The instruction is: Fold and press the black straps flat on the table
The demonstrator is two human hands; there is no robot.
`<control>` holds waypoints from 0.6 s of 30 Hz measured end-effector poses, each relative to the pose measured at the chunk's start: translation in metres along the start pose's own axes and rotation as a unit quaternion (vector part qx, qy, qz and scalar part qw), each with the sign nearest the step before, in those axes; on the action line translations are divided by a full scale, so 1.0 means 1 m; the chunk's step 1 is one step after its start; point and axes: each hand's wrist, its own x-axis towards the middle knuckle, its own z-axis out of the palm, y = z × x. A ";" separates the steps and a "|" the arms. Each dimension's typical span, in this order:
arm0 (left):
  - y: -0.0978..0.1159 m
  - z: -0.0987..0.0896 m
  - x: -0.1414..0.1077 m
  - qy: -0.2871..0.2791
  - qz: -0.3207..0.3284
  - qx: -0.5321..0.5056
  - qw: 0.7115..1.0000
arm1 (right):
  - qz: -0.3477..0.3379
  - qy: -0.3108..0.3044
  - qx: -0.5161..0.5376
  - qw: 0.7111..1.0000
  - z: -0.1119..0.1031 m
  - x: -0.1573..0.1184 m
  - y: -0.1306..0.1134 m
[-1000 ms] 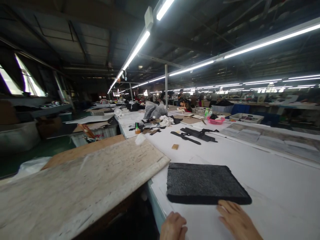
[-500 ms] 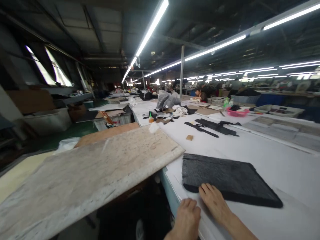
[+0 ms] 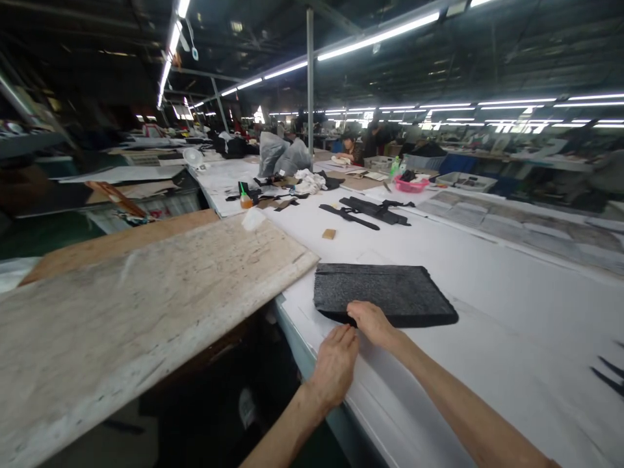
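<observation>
A dark grey-black fabric panel (image 3: 385, 286), with a black near border, lies flat on the white tabletop in front of me. My right hand (image 3: 373, 322) is at its near left edge, fingers curled over the border and gripping it. Just below and to the left, my left hand (image 3: 336, 364) has its fingers pressed together, tips beside the same edge; whatever is under those fingertips is hidden. Beyond the panel lie a small tan block (image 3: 329, 233) and black strap-like pieces (image 3: 375, 211).
A worn pale board (image 3: 146, 312) overlaps the table's left corner. Farther back are a glue bottle (image 3: 245, 197), grey plastic bags (image 3: 285, 155), a white cloth heap (image 3: 309, 182) and a pink basket (image 3: 411, 184). A person (image 3: 353, 151) sits at the far side.
The view has swung right and the panel appears farther left and higher. My left hand has come up to the panel's near edge; my right hand stays at that edge.
</observation>
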 end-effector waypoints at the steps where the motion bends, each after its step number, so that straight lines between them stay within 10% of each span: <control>1: -0.002 0.002 0.004 -0.007 -0.002 0.019 1.000 | 0.003 -0.003 0.004 1.000 0.001 0.001 0.000; 11: -0.003 0.011 0.010 -0.104 -0.148 0.127 0.975 | 0.103 0.083 0.142 0.981 0.004 0.000 -0.008; 18: -0.009 0.016 0.009 -0.112 -0.109 0.191 0.969 | 0.265 0.258 0.393 0.842 -0.021 -0.013 0.067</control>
